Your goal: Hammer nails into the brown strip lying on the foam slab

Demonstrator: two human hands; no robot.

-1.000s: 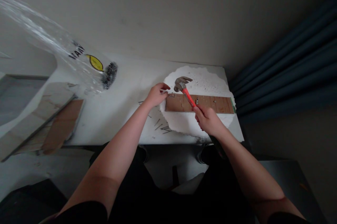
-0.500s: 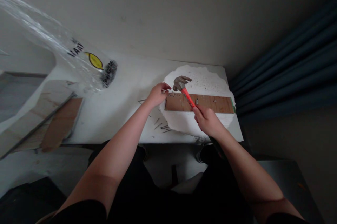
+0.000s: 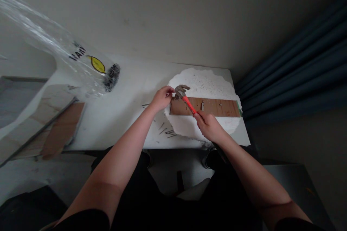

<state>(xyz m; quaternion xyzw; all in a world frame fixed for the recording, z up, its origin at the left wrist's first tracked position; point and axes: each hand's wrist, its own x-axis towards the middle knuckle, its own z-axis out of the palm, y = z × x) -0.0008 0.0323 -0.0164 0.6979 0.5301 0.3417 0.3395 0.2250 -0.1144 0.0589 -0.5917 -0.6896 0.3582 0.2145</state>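
My right hand [image 3: 207, 127] is closed round the red handle of a claw hammer [image 3: 182, 94]. The hammer's metal head rests low over the left end of a brown wooden board [image 3: 214, 107]. That board lies on a round white foam slab [image 3: 202, 79] on the white table [image 3: 127, 93]. My left hand [image 3: 162, 97] sits at the board's left end, fingers pinched together right beside the hammer head; what they pinch is too small to make out. Several loose nails [image 3: 167, 131] lie on the table below my left hand.
A clear plastic bag [image 3: 78, 61] with a yellow label lies at the table's left. Wooden boards [image 3: 58, 129] lean at the far left edge. A dark blue curtain [image 3: 298, 64] hangs to the right. The wall stands close behind the table.
The hammer head has dropped down and to the left, from above the foam to the board's left end beside my left fingers. My right hand shifted slightly left with it.
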